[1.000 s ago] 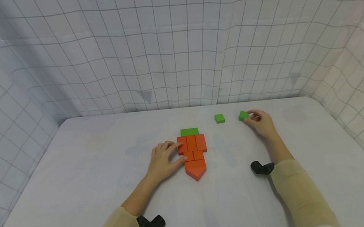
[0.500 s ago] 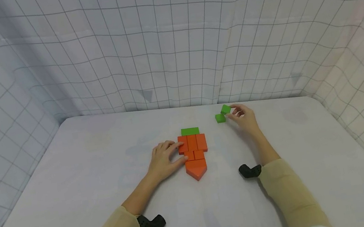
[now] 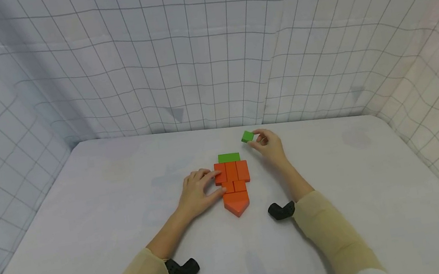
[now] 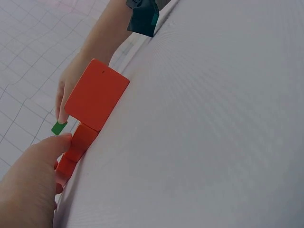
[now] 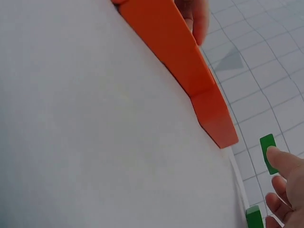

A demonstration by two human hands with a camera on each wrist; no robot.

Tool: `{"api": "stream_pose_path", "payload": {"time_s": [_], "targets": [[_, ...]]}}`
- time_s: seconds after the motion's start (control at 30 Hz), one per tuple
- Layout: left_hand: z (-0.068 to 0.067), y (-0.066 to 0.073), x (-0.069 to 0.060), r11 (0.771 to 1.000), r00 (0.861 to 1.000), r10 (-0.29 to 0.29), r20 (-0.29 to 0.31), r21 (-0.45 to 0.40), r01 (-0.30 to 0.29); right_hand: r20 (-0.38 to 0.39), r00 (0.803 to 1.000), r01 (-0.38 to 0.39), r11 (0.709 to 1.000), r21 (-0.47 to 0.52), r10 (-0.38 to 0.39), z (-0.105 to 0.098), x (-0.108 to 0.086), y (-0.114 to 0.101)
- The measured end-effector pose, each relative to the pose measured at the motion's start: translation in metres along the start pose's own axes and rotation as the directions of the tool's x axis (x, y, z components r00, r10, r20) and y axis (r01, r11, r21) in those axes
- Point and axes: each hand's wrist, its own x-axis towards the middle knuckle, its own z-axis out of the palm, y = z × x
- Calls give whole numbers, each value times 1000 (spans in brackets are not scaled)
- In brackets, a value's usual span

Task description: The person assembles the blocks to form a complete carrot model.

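My right hand [image 3: 270, 147] pinches a small green block [image 3: 247, 136] between thumb and fingertips, raised off the table behind the orange blocks. In the right wrist view a second green block [image 5: 254, 217] stands on the table by that hand; in the head view the hand hides it. Several orange blocks [image 3: 231, 173] lie together, with a pointed orange block [image 3: 236, 204] at the near end and a flat green block [image 3: 229, 158] at the far end. My left hand [image 3: 198, 194] rests at their left side, thumb and forefinger touching them.
The blocks lie on a white table [image 3: 133, 244]. White grid-patterned curtains [image 3: 208, 63] hang behind it and at both sides. A black wrist device [image 3: 183, 271] is on the left sleeve, another black device [image 3: 281, 211] on the right.
My right hand has lifted the green block and carried it leftward, past the second green block, which it now covers in the head view. The left hand stays put.
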Motion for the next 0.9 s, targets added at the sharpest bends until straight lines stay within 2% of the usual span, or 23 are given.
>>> {"api": "stream_pose_path", "payload": {"time_s": [0.17, 0.3, 0.63, 0.9], "targets": [[0, 0, 0, 1000, 1000, -2, 3, -4, 2, -23, 1000, 18, 998, -53, -19, 13, -3, -3], [-1, 0, 1, 1000, 1000, -1, 3, 0, 1, -9, 1000, 13, 997, -80, -14, 18, -7, -2], [-2, 0, 1, 1000, 1000, 1, 0, 3, -1, 27, 999, 27, 991, -130, -23, 21, -13, 0], [0, -1, 0, 1000, 1000, -7, 5, -2, 7, 30, 1000, 5, 987, -163, 0, 23, -13, 2]]}}
